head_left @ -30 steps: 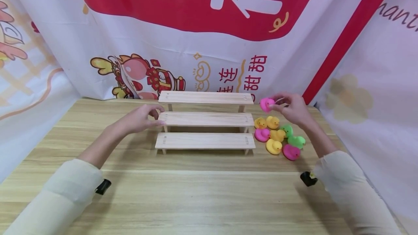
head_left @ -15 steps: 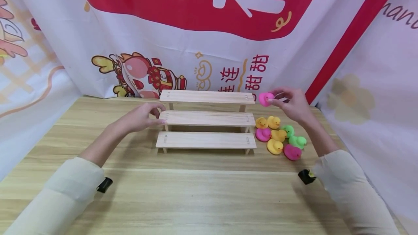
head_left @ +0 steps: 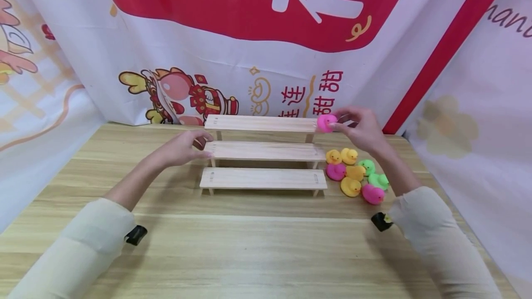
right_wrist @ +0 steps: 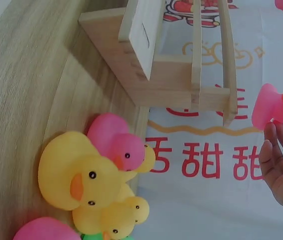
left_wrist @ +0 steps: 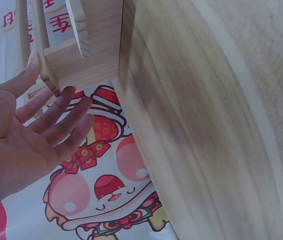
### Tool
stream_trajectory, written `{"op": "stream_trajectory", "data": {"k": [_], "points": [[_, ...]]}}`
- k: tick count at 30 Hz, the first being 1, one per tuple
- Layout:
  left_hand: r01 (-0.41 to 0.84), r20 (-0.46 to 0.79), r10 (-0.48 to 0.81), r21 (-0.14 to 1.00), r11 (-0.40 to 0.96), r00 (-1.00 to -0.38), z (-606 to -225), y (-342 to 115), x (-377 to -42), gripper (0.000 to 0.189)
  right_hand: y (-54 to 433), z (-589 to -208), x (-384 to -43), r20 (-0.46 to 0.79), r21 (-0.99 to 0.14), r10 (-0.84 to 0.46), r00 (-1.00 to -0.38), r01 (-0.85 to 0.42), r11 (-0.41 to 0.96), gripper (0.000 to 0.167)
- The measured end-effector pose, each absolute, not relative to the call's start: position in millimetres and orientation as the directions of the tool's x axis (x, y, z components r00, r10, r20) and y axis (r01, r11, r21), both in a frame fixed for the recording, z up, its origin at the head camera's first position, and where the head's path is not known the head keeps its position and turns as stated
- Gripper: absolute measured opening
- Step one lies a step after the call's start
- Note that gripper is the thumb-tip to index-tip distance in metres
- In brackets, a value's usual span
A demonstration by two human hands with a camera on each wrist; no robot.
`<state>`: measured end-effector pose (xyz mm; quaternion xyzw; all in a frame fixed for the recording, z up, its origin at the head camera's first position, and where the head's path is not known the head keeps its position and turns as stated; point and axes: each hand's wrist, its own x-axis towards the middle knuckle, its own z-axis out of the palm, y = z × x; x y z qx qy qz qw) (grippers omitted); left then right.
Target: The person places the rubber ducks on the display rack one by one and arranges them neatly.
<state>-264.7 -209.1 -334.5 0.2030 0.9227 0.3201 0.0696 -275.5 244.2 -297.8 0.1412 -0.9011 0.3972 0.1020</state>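
A three-tier wooden display rack (head_left: pixel 262 179) stands near the back of the table. My left hand (head_left: pixel 183 149) grips the left end of its middle board, thumb at the front edge and index finger behind. In the left wrist view, the other fingers of that hand (left_wrist: pixel 31 130) are loosely spread. My right hand (head_left: pixel 361 128) pinches a pink rubber duck (head_left: pixel 326 123) by thumb and fingertips at the right end of the top board. The right wrist view shows this pink duck (right_wrist: pixel 269 107) held just off that board's end.
Several rubber ducks cluster right of the rack: yellow ones (head_left: pixel 351 187), pink ones (head_left: pixel 372 194) and green ones (head_left: pixel 378 181). A printed cloth (head_left: pixel 166 40) hangs close behind the rack. The wooden tabletop (head_left: pixel 249 248) extends in front.
My right hand has carried the pink duck left and slightly up, from beside the rack to the right end of the top board. My left hand keeps its place on the rack.
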Motion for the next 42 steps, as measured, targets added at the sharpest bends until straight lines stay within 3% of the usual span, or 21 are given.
{"op": "stream_trajectory", "data": {"k": [9, 26, 42], "points": [[0.297, -0.007, 0.415, 0.685, 0.665, -0.91, -336, -212, -272, 0.042, 230, -294, -277, 0.298, -0.71, -0.195, -0.934, -0.353, 0.61, 0.031], [0.315, 0.01, 0.428, 0.692, 0.649, -0.904, -335, -209, -273, 0.039, 194, -295, -287, 0.292, -0.738, -0.258, -0.921, -0.389, 0.552, 0.032], [0.34, 0.026, 0.448, 0.692, 0.637, -0.894, -337, -209, -274, 0.036, 162, -295, -298, 0.373, -0.722, -0.353, -0.858, -0.508, 0.47, 0.027]]}}
